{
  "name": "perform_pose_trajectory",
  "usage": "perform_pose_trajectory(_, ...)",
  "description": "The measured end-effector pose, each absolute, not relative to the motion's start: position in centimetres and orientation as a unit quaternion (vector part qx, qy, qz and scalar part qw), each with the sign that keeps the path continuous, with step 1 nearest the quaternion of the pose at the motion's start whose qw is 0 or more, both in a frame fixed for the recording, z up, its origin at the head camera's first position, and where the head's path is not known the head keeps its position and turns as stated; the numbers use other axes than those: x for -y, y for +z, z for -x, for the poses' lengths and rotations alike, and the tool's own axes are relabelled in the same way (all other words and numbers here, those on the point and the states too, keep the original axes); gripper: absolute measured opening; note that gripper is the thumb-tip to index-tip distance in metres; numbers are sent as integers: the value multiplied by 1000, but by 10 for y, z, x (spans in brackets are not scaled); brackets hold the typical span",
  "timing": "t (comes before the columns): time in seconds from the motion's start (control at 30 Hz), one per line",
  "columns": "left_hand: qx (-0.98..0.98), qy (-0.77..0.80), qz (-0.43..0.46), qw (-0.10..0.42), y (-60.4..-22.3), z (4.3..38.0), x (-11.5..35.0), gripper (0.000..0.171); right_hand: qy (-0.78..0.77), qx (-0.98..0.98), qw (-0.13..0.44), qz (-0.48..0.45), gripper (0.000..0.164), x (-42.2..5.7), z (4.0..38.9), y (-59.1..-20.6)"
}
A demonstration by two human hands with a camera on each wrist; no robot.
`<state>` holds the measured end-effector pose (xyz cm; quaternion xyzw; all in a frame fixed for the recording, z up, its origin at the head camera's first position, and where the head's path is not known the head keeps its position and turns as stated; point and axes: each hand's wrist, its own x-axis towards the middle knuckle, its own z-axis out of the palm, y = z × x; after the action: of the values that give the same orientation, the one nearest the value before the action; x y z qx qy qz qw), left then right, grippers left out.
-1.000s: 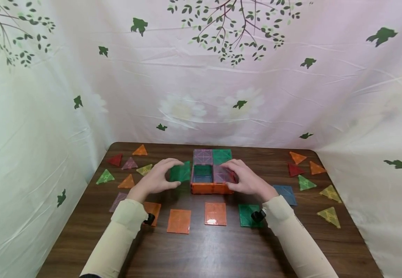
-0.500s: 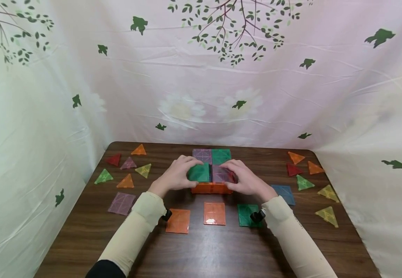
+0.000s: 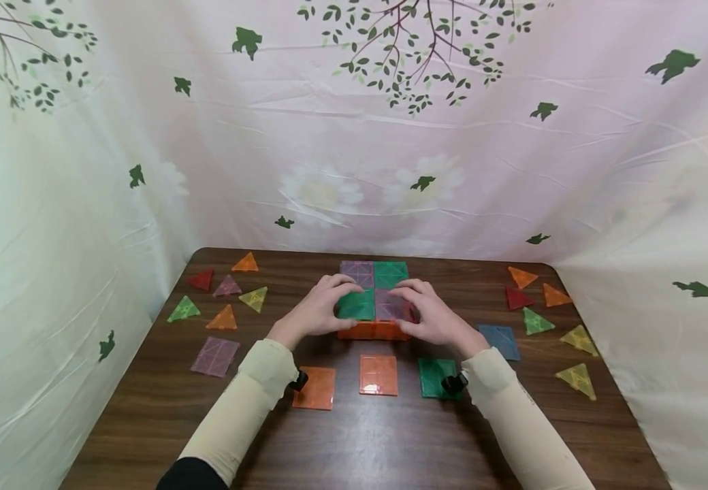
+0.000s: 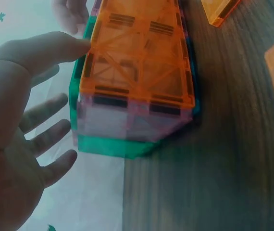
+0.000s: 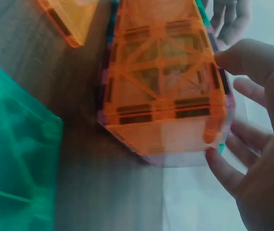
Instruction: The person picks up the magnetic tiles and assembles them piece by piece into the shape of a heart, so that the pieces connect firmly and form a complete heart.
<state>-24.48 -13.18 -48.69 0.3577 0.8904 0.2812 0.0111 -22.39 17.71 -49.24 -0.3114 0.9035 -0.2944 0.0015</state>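
A low box of see-through magnetic tiles (image 3: 374, 331) stands on the table, orange along its front, topped by green and purple squares. My left hand (image 3: 317, 310) spans the front-left green square tile (image 3: 356, 306), thumb at its front edge and fingers at the far side. In the left wrist view the thumb meets the orange panel's (image 4: 137, 57) upper edge, with the other fingers spread apart. My right hand (image 3: 432, 314) holds the box's right end around the purple square tile (image 3: 386, 305). The right wrist view has its thumb at the orange front panel's (image 5: 161, 72) top edge.
Before the box lie two orange squares (image 3: 378, 375) and a green square (image 3: 432, 379). A purple square (image 3: 215, 356) lies left, a blue square (image 3: 501, 342) right. Several coloured triangles (image 3: 222, 318) are spread at both sides. A printed curtain (image 3: 354, 170) hangs behind.
My left hand has carried the green square tile rightward onto the box's opening, where it now lies level with its neighbours. My right hand has stayed at the box's right end.
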Motion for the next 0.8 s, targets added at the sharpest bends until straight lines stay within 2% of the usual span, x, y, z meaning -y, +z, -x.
perform_pose_trajectory(0.17, -892, 306, -333, 18, -497, 239, 139, 58, -322, -914, 11, 246, 57, -182, 217, -500)
perform_pose_trajectory(0.4, -891, 322, -320, 4, -502, 233, 147, 45, -370, -906, 5, 207, 69, -179, 216, -508)
perform_pose_trajectory(0.57, -892, 324, -315, -8, -501, 235, 157, 41, -371, -905, -4, 206, 67, -171, 219, -505)
perform_pose_trajectory(0.8, -899, 331, -285, -20, -505, 239, 182, 42, -368, -900, 18, 234, 67, -148, 230, -498)
